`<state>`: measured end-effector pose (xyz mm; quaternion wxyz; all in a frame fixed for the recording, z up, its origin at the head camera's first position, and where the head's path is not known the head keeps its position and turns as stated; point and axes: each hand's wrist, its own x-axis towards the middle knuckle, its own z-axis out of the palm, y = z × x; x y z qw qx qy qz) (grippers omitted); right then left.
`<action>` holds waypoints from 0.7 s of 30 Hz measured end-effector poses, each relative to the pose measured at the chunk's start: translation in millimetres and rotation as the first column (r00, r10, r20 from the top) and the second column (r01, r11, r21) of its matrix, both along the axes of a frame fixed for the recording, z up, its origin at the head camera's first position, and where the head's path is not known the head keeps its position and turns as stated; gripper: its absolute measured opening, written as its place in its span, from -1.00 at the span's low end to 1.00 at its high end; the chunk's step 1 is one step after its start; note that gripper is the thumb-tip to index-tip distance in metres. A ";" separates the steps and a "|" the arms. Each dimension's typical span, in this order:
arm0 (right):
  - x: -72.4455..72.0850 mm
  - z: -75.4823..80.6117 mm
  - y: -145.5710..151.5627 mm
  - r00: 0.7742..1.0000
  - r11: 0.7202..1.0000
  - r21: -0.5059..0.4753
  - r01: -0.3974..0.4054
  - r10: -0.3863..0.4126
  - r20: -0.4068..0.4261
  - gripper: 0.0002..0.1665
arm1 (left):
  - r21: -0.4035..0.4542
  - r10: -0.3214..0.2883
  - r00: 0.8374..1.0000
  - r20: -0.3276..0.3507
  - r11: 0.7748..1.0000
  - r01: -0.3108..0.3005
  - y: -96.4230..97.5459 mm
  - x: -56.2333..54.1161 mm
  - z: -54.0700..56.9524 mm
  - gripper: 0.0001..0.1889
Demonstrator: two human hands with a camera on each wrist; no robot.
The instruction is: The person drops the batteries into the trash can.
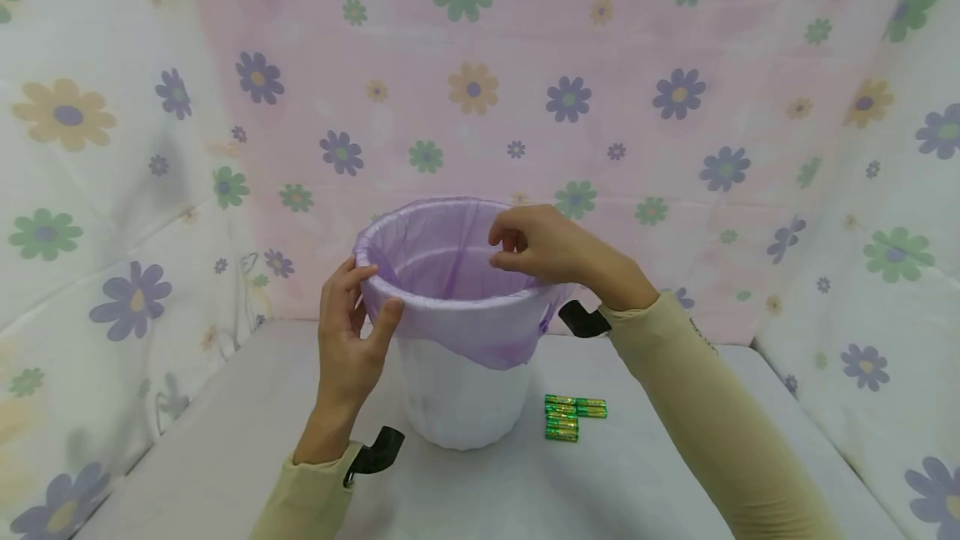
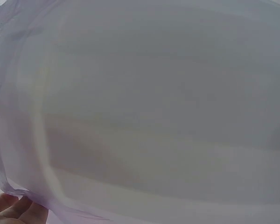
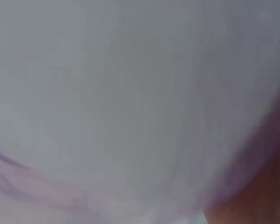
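Observation:
A white trash can (image 1: 457,407) stands upright on the table, lined with a translucent purple trash bag (image 1: 480,340) folded over its rim. At the left side of the rim, my left hand (image 1: 352,348) grips the bagged edge, fingertips over the top and thumb against the front outside. In the left wrist view, fingers (image 2: 21,212) show at the bag's edge. Over the opening's right side hangs my right hand (image 1: 543,244), its fingers loosely bent inward and a gap between thumb and index finger. Nothing shows in that gap. The right wrist view is mostly filled by the pale can.
Several green and gold batteries (image 1: 562,419) lie in a small group on the white tabletop (image 1: 645,473), right of the can. A floral curtain (image 1: 525,40) surrounds the table at the back and sides. Black wrist mounts (image 1: 583,319) stick out beside the sleeves.

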<state>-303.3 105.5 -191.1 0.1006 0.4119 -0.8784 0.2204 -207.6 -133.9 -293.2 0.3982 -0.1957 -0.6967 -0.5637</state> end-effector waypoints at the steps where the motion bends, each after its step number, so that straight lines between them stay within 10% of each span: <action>1: 2.4 0.1 4.0 1.000 1.000 -0.014 0.000 0.000 -0.006 -0.85 | 0.000 -0.001 1.000 0.000 1.000 0.001 0.0 -0.2 -0.2 -0.55; 21: 49.0 -23.6 82.5 0.977 0.997 -0.076 0.005 -0.021 -0.210 -0.86 | -0.003 0.016 1.000 -0.012 1.000 -0.016 -1.3 -4.5 -3.2 -0.55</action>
